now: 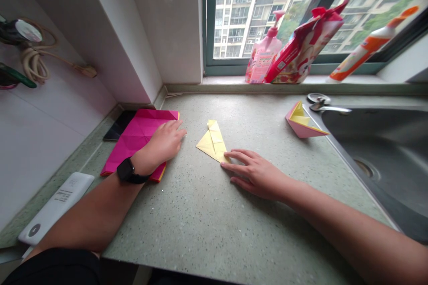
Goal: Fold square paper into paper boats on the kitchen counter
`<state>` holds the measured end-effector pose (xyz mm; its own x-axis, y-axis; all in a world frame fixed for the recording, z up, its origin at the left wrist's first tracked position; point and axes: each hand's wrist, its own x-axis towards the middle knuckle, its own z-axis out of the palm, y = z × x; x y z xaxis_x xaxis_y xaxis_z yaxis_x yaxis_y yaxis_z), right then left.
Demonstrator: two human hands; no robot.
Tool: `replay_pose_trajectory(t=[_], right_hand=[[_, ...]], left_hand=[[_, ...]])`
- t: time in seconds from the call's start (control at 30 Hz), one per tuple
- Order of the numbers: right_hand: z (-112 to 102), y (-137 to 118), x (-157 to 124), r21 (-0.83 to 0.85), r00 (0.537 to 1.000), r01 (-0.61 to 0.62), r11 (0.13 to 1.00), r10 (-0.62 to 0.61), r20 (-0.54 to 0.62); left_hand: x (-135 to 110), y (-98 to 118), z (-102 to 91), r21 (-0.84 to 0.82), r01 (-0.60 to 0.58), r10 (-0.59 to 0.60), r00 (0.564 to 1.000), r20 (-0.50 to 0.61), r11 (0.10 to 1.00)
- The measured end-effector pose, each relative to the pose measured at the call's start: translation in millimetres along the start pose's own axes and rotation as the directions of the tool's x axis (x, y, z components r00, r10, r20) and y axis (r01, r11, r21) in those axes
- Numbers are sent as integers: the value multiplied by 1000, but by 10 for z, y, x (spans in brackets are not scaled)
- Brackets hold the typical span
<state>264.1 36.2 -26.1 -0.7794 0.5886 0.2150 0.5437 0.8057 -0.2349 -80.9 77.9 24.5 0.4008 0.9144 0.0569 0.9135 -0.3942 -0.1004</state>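
The yellow fold (213,142) lay flat near the middle of the desk (200,218). Just right of the fold and nearer the person, the right hand (257,173) rested palm down, fingers loosely spread, its fingertips touching the fold's near corner and gripping nothing. Left of the fold, the left hand (165,142) lay flat on the pink sheets (135,136), fingers together, pinching nothing. Well right of the fold sat a paper boat (302,124), just beside the sink (384,142).

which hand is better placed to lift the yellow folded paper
Right, likely: the right hand fingers touch a corner of the yellow folded paper; the left hand lies flat on the pink sheets.
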Motion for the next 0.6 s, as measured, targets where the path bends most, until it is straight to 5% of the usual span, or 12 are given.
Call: replay_pose_trajectory(t=[0.2, 0.6], right_hand=[[-2, 0, -1, -12, 1000, 13, 1000, -14, -8], [-3, 12, 1, -22, 1000, 23, 1000, -23, -3]], left_hand=[[7, -81, 41, 51, 160, -163, 984, 65, 986], [64, -122, 70, 8, 153, -153, 980, 128, 988]])
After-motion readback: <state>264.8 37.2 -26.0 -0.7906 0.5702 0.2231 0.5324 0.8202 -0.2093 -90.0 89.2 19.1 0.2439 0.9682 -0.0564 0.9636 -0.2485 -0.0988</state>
